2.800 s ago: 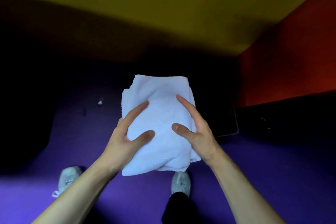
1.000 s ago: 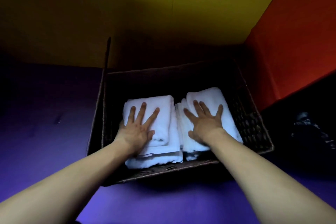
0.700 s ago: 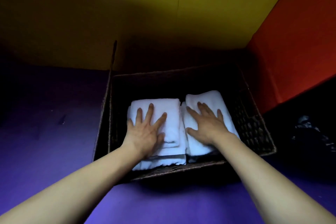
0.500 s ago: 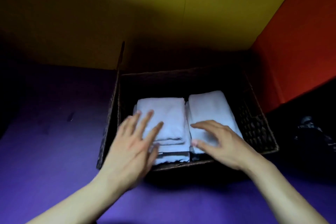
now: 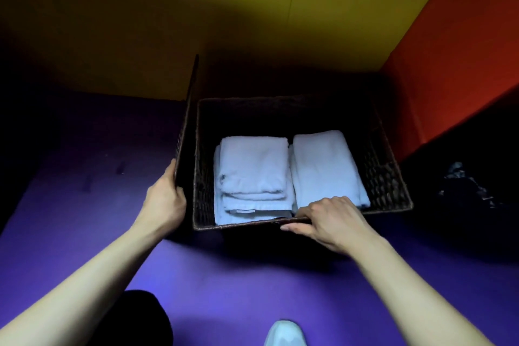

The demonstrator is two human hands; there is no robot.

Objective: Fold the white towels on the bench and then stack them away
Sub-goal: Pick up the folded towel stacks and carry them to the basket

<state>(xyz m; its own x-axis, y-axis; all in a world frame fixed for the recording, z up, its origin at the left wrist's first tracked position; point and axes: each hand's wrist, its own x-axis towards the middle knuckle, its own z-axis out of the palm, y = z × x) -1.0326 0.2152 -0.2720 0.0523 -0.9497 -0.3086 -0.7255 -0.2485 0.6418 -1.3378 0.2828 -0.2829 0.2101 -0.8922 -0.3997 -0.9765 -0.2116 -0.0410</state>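
Wicker basket [image 5: 393,191] holds folded white towels [image 5: 254,174] in two stacks. Our left hand [image 5: 165,199] grips upright lid [image 5: 186,126]; right hand [image 5: 331,219] curls over front rim. We swing lid down slowly, keeping rim steady.

Both arms out, hands low

L hand [image 5: 165,199] curled round an upright edge, thumb nearest; R hand [image 5: 328,219] knuckles up, fingers hooked over a rim, thumb pointing left. Forearms bare.

Two towel stacks [image 5: 254,174] side by side in basket [image 5: 390,191], lid [image 5: 185,132] at its left
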